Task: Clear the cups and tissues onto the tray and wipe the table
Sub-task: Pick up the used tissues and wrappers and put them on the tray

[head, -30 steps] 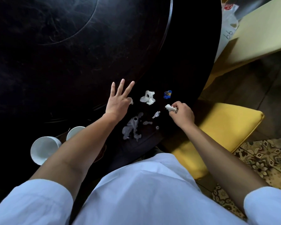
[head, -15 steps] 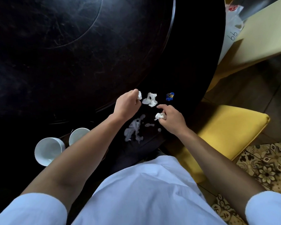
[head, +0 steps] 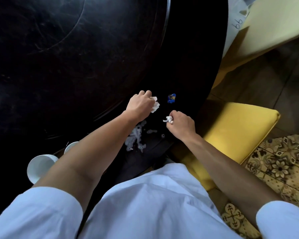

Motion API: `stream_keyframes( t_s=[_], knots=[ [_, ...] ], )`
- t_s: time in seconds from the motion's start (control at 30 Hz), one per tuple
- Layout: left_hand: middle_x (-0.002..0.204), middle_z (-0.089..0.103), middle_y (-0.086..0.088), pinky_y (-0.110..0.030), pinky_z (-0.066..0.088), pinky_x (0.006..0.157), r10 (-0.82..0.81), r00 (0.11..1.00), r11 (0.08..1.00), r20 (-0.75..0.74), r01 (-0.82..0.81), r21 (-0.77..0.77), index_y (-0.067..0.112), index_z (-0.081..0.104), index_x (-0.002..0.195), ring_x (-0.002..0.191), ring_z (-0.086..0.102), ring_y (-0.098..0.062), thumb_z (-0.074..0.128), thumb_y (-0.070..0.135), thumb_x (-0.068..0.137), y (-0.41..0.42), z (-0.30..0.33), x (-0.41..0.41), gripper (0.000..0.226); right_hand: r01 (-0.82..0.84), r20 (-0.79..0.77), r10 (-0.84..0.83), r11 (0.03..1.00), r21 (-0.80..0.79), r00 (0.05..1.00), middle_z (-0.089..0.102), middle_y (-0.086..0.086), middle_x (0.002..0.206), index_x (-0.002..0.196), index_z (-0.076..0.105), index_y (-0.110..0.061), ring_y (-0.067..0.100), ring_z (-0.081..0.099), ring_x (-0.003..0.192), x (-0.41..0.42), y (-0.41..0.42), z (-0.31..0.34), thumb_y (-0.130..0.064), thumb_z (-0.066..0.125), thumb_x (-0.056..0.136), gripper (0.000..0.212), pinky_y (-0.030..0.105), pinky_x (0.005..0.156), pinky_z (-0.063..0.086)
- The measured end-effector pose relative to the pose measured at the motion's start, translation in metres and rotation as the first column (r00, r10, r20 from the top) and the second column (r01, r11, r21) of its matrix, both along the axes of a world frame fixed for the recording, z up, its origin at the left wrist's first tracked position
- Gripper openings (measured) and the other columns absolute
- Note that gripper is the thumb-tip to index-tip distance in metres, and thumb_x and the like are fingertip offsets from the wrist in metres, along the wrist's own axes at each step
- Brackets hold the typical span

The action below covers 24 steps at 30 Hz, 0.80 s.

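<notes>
My left hand [head: 140, 105] is closed on a crumpled white tissue [head: 155, 106] on the dark round table [head: 76, 66]. My right hand [head: 180, 125] pinches a small white tissue scrap [head: 168, 119] just above the table near its front edge. A blue wrapper [head: 171, 98] lies between and beyond the two hands. A whitish spill [head: 135, 138] spreads on the table under my left wrist. Two white cups [head: 39, 167] [head: 71, 146] stand at the lower left, partly hidden by my left forearm; what they stand on is too dark to tell.
A yellow cushioned chair [head: 235, 131] stands right of the table. A pale yellow surface with a paper marked 99 [head: 237, 24] is at the top right. Patterned floor tiles [head: 280, 168] lie at the lower right. A raised round centre [head: 41, 23] occupies the table's middle.
My left hand went from spread open to closed and took hold of the larger tissue. My right hand, holding its scrap, moved left and picked up a small piece from the table.
</notes>
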<state>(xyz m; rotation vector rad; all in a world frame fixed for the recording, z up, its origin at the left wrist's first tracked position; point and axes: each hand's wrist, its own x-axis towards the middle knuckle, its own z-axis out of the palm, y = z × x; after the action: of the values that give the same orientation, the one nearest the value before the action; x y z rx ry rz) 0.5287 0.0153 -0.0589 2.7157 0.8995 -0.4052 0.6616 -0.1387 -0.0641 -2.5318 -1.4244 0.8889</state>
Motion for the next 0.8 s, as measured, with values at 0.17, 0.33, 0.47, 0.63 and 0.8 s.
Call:
stream_keyframes(
  t_s=[0.17, 0.33, 0.47, 0.63, 0.8],
  knots=[
    [0.115, 0.053, -0.009, -0.036, 0.047, 0.074, 0.067, 0.998, 0.997, -0.001, -0.067, -0.04, 0.01, 0.064, 0.116, 0.103, 0.057, -0.028, 0.061, 0.017, 0.097, -0.006, -0.006, -0.005, 0.021, 0.203, -0.119, -0.183, 0.962, 0.185, 0.976, 0.063, -0.005, 0.091, 0.099, 0.066, -0.018, 0.02, 0.061, 0.081, 0.025, -0.002, 0.009, -0.027, 0.068, 0.087, 0.015, 0.032, 0.065, 0.046],
    [0.097, 0.057, -0.007, -0.039, 0.048, 0.065, 0.25, 0.963, 0.953, 0.103, -0.226, -0.203, 0.01, 0.058, 0.094, 0.085, 0.059, -0.028, 0.059, 0.011, 0.091, -0.006, 0.002, -0.015, 0.003, 0.263, -0.154, -0.223, 0.906, 0.333, 0.962, 0.065, 0.001, 0.101, 0.104, 0.071, -0.016, 0.017, 0.059, 0.084, 0.046, 0.022, 0.018, -0.023, 0.073, 0.086, 0.02, 0.029, 0.069, 0.045],
    [0.094, 0.059, -0.001, -0.036, 0.046, 0.065, 0.424, 0.891, 0.878, 0.165, -0.359, -0.317, 0.016, 0.053, 0.087, 0.081, 0.058, -0.024, 0.06, 0.009, 0.088, -0.009, 0.012, -0.028, 0.01, 0.233, -0.172, -0.184, 0.915, 0.329, 0.968, 0.061, -0.001, 0.11, 0.097, 0.072, -0.019, 0.019, 0.064, 0.083, 0.045, 0.042, 0.013, -0.028, 0.076, 0.081, 0.019, 0.032, 0.069, 0.052],
    [0.095, 0.064, 0.008, -0.019, 0.044, 0.066, 0.552, 0.805, 0.807, 0.215, -0.452, -0.38, 0.025, 0.056, 0.128, 0.079, 0.06, -0.01, 0.068, 0.017, 0.092, -0.007, 0.033, -0.051, 0.039, 0.144, -0.136, -0.119, 0.972, 0.188, 0.984, 0.059, -0.001, 0.119, 0.089, 0.069, -0.017, 0.02, 0.061, 0.095, 0.044, 0.053, -0.003, -0.027, 0.073, 0.081, 0.014, 0.028, 0.072, 0.039],
    [0.095, 0.063, 0.005, -0.028, 0.052, 0.079, 0.669, 0.7, 0.726, 0.252, -0.542, -0.422, 0.02, 0.07, 0.123, 0.084, 0.063, -0.014, 0.072, 0.017, 0.09, -0.021, 0.056, -0.084, 0.033, 0.144, -0.157, -0.12, 0.978, 0.152, 0.98, 0.057, -0.007, 0.098, 0.079, 0.058, -0.023, 0.016, 0.055, 0.084, 0.041, 0.054, -0.004, -0.021, 0.071, 0.079, 0.013, 0.03, 0.071, 0.039]
  ],
)
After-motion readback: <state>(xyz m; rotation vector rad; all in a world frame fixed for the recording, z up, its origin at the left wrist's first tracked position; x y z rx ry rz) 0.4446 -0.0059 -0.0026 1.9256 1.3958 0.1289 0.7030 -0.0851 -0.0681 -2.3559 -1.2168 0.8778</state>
